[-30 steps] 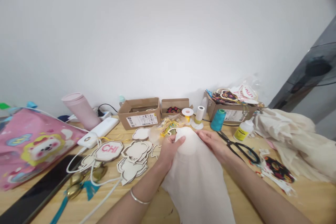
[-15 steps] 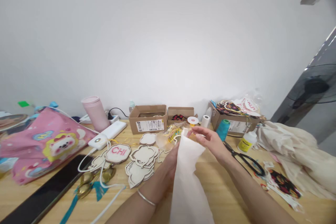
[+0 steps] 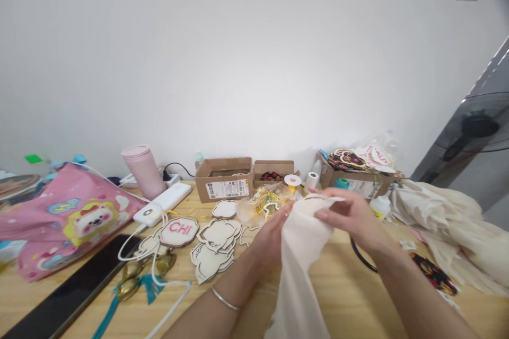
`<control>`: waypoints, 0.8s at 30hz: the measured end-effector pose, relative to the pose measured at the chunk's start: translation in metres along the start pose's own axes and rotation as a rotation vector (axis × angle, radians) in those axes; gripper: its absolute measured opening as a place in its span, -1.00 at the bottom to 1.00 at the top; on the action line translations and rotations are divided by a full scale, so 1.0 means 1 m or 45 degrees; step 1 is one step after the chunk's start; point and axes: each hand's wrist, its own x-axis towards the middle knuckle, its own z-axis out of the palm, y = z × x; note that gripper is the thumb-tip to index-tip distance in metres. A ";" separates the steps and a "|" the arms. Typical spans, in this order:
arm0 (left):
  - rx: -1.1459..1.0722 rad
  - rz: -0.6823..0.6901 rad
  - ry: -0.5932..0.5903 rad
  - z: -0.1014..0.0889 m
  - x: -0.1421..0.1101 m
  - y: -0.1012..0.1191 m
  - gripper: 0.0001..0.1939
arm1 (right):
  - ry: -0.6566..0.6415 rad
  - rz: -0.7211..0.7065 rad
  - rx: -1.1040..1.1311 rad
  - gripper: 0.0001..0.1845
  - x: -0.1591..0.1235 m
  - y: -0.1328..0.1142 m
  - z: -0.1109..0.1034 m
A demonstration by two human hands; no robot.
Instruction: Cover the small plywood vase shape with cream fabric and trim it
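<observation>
A length of off-white cloth [image 3: 300, 270] hangs from between my hands down past the front of the view. My left hand [image 3: 274, 235], with a silver bangle on its wrist, is closed on the cloth's upper left edge, its fingers partly behind it. My right hand [image 3: 353, 217] pinches the cloth's upper right edge between thumb and fingers. The upper edge is folded over, and whatever lies under the fold is hidden. Left of my hands lie several pale scalloped cut-outs [image 3: 212, 259] and a plaque lettered CHI [image 3: 178, 231].
Cardboard boxes [image 3: 226, 190] stand along the wall. Spools, a glue bottle [image 3: 380, 206] and black scissors [image 3: 363, 258] are partly behind my right arm. Crumpled cream fabric [image 3: 449, 222] fills the right side. A pink bag [image 3: 67, 217], power bank [image 3: 163, 204] and dark phone-like slab [image 3: 71, 286] lie left.
My right hand has moved right and nearer, pulling the cloth's upper edge over. The rounded pale shape seen under the cloth a second ago no longer shows. The view has turned slightly.
</observation>
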 end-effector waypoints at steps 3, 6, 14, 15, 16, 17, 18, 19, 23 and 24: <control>-0.086 -0.001 0.019 0.005 0.000 0.018 -0.29 | 0.135 -0.237 -0.349 -0.89 -0.001 -0.040 -0.006; 0.017 0.060 -0.052 0.015 -0.003 0.037 -0.19 | -0.045 -0.269 -0.759 -0.90 0.006 -0.063 0.002; 0.768 -0.082 0.140 0.020 -0.009 0.065 -0.78 | -0.127 -0.202 -0.847 -0.87 0.024 -0.009 0.025; 0.781 -0.125 0.189 0.015 -0.009 0.070 -0.80 | -0.129 -0.180 -0.753 -0.88 0.026 0.002 0.024; 0.754 -0.130 0.270 0.010 -0.009 0.075 -0.82 | -0.090 -0.160 -0.685 -0.84 0.028 0.014 0.021; 0.689 -0.089 0.376 0.005 -0.008 0.081 -0.83 | -0.042 -0.145 -0.684 -0.79 0.029 0.025 0.016; 0.597 -0.016 0.499 -0.002 -0.006 0.087 -0.83 | 0.013 -0.122 -0.748 -0.78 0.029 0.036 0.009; 0.476 0.082 0.618 -0.009 -0.004 0.092 -0.83 | 0.068 -0.081 -0.841 -0.77 0.027 0.046 0.000; 0.144 0.211 0.777 -0.035 0.009 0.106 -0.88 | 0.024 0.226 -1.262 -0.82 -0.003 0.074 -0.043; 0.044 0.189 0.786 -0.038 0.012 0.106 -0.87 | -0.037 0.313 -1.353 -0.84 -0.014 0.078 -0.051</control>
